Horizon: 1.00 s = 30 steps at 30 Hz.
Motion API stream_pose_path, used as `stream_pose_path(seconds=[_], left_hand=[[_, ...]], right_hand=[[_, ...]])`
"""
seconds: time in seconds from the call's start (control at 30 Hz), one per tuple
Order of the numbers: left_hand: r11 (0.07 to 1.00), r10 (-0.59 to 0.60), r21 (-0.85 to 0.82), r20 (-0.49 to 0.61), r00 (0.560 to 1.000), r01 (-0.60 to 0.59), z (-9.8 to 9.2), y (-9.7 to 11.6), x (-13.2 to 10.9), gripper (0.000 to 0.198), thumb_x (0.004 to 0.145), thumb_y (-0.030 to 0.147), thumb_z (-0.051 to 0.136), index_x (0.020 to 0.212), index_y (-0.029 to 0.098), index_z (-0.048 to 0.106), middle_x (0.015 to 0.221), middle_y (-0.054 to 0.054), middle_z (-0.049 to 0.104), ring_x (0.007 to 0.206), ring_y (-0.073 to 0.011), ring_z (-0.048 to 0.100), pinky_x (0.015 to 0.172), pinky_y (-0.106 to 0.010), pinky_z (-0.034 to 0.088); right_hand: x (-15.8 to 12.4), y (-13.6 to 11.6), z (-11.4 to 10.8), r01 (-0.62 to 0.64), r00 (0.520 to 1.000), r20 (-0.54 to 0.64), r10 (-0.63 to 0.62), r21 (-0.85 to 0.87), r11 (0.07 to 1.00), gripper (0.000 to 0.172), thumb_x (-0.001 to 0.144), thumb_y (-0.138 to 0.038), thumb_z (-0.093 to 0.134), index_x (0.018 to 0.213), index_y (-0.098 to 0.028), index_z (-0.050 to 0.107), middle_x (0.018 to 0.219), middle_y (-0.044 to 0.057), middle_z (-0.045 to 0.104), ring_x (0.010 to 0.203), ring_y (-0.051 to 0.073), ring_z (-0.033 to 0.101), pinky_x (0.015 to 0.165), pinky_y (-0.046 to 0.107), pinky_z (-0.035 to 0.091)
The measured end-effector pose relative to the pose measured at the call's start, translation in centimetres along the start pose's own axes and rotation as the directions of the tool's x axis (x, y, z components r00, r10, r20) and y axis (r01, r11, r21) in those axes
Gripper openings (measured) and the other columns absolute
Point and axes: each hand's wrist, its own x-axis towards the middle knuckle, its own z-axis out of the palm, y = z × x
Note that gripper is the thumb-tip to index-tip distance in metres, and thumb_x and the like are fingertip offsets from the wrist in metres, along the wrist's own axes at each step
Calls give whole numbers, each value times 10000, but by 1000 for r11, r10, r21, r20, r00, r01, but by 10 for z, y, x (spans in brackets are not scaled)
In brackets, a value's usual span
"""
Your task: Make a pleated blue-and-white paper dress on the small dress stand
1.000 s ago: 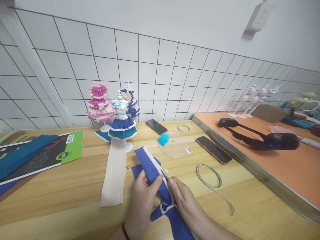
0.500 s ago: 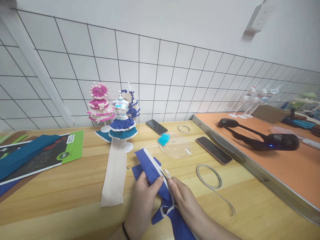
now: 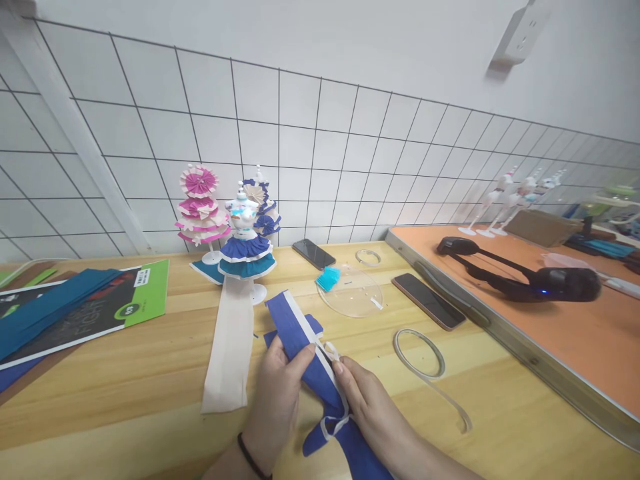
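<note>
A blue paper-like strip (image 3: 289,327) with a white band along one edge slants between my hands, its lower part hanging toward me. My left hand (image 3: 280,387) pinches it with the thumb on top, just beside the white band. My right hand (image 3: 367,400) is closed on what look like scissors (image 3: 325,353); only a thin dark blade shows at the band, and the handles are hidden in the palm. From the cut edge a narrow white sliver (image 3: 331,348) curls up. More of this white trimming (image 3: 336,425) loops over the blue material below my right hand.
Dress forms in a blue tiered skirt (image 3: 245,250) and pink ruffles (image 3: 203,213) stand behind. A cream strip (image 3: 229,353) lies left. Further right are a clear disc (image 3: 355,300), a tape roll (image 3: 440,360), a phone (image 3: 429,301) and a black headset (image 3: 515,273) on an orange board.
My left hand has shifted slightly up and left along the strip, its thumb farther from my right hand. The strip's top end has moved a little up and left.
</note>
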Motion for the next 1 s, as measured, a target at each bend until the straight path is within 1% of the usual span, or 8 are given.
stream_pose_path(seconds=[0.2, 0.4, 0.5, 0.73, 1.0], left_hand=[[997, 38, 71, 22, 999, -39, -1, -6, -1, 244, 731, 205, 670, 952, 167, 575, 926, -51, 690, 882, -195, 628, 791, -317, 496], [997, 33, 70, 15, 999, -34, 2, -12, -2, 264, 721, 187, 680, 961, 173, 570, 928, -46, 697, 895, -191, 634, 802, -302, 494], [998, 14, 63, 16, 1000, -15, 3, -11, -3, 253, 715, 190, 684, 939, 168, 568, 899, -48, 703, 873, -195, 642, 785, -305, 501], [996, 3, 94, 10, 1000, -3, 4, -7, -7, 246, 713, 204, 685, 925, 164, 566, 900, -62, 705, 864, -201, 645, 779, -307, 505], [995, 1, 101, 23, 1000, -3, 0, -9, -7, 224, 726, 213, 672, 923, 169, 576, 892, -61, 707, 847, -208, 649, 762, -311, 511]], right_hand=[[-1, 0, -1, 5, 1000, -17, -5, 40, 999, 391, 947, -481, 284, 781, -192, 490, 723, -5, 509, 688, 148, 475, 654, 244, 382], [0, 0, -2, 13, 999, -35, -10, 65, 998, 377, 945, -474, 296, 767, -194, 474, 704, -10, 488, 689, 148, 476, 653, 243, 393], [-1, -2, -2, 7, 999, -35, -5, 70, 998, 380, 943, -476, 300, 767, -191, 480, 705, -6, 494, 697, 151, 481, 663, 247, 399], [-1, -2, -2, 9, 999, -32, -7, 61, 998, 401, 940, -490, 289, 764, -188, 485, 707, -1, 504, 725, 161, 499, 709, 260, 406], [0, -1, -2, -4, 999, -32, 5, 36, 999, 428, 934, -512, 279, 774, -181, 499, 721, 6, 524, 694, 158, 491, 681, 257, 407]])
